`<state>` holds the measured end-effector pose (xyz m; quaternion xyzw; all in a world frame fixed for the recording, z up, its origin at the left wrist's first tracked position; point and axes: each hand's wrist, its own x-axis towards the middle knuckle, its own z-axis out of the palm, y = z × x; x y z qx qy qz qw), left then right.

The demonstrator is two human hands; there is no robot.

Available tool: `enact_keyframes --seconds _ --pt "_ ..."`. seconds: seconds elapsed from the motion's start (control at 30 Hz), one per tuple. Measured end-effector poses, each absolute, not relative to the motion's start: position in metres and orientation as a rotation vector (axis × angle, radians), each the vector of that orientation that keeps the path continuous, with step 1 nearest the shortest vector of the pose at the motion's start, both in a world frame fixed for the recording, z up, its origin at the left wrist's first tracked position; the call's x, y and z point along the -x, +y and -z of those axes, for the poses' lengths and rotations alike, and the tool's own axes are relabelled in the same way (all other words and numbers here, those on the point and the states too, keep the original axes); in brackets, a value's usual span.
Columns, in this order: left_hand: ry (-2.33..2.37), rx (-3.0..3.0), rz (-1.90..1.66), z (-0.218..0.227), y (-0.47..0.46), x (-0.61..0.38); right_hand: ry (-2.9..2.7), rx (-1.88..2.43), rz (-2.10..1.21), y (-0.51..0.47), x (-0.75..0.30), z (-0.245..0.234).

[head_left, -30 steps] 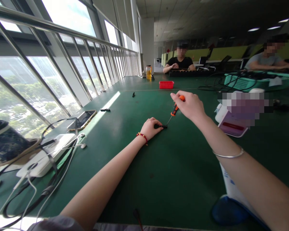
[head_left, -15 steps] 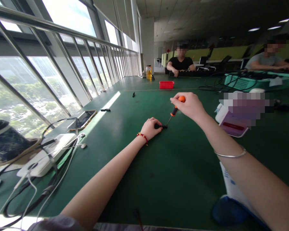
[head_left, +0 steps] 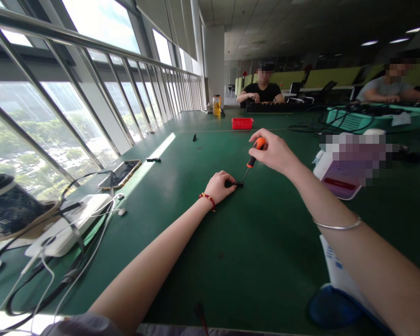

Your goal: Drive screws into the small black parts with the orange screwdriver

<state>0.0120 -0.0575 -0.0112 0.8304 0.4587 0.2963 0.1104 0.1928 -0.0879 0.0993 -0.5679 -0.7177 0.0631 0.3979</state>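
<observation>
My left hand (head_left: 220, 185) rests on the green tabletop, its fingers closed on a small black part (head_left: 237, 184) whose left end they partly cover. Above and to the right, my right hand (head_left: 271, 150) grips the orange and black handle of a screwdriver (head_left: 252, 161). Its thin shaft slants down to the left, and the tip meets the right end of the black part. I cannot make out a screw there. Farther away lie two other small black pieces, one (head_left: 153, 160) in the sunlit strip and one (head_left: 194, 137) beyond it.
A red tray (head_left: 242, 123) and a jar of yellow liquid (head_left: 216, 106) stand at the far side. On the left are a phone (head_left: 121, 174), a white power strip (head_left: 72, 224) and cables. A teal basket (head_left: 350, 122) sits at the right. Two people sit beyond the table.
My right hand has shifted slightly and its fingers have spread a little around the handle, with the screwdriver standing somewhat steeper. My left hand stays put. The far person's hand has moved.
</observation>
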Motion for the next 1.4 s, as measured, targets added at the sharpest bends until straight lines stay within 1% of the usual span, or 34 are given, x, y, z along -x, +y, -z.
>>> enact_keyframes --seconds 0.23,0.43,0.6,0.83,1.03,1.23,1.4 --pt "1.341 -2.445 -0.874 0.0122 -0.0566 -0.0117 -1.777 1.527 -0.072 -0.0889 -0.1929 -0.0987" --pt "1.338 -2.455 -0.872 0.0132 -0.056 -0.0113 -1.811 1.446 -0.141 -0.0892 -0.1939 -0.1" --pt "1.338 -2.446 -0.871 0.0118 -0.0572 -0.012 -1.754 1.567 -0.023 -0.0904 -0.1923 -0.0991" --pt "1.344 -2.455 -0.863 0.0119 -0.0568 -0.0117 -1.784 1.473 -0.135 -0.0907 -0.1922 -0.1007" --pt "1.354 -2.441 -0.852 0.0105 -0.0579 -0.012 -1.73 1.6 -0.041 -0.0917 -0.1911 -0.0999" --pt "1.351 -2.445 -0.852 0.0104 -0.0578 -0.0114 -1.79 1.522 -0.153 -0.0894 -0.1943 -0.1011" --pt "1.344 -2.443 -0.856 0.0099 -0.0583 -0.0115 -1.749 1.618 -0.08 -0.093 -0.1924 -0.1022"
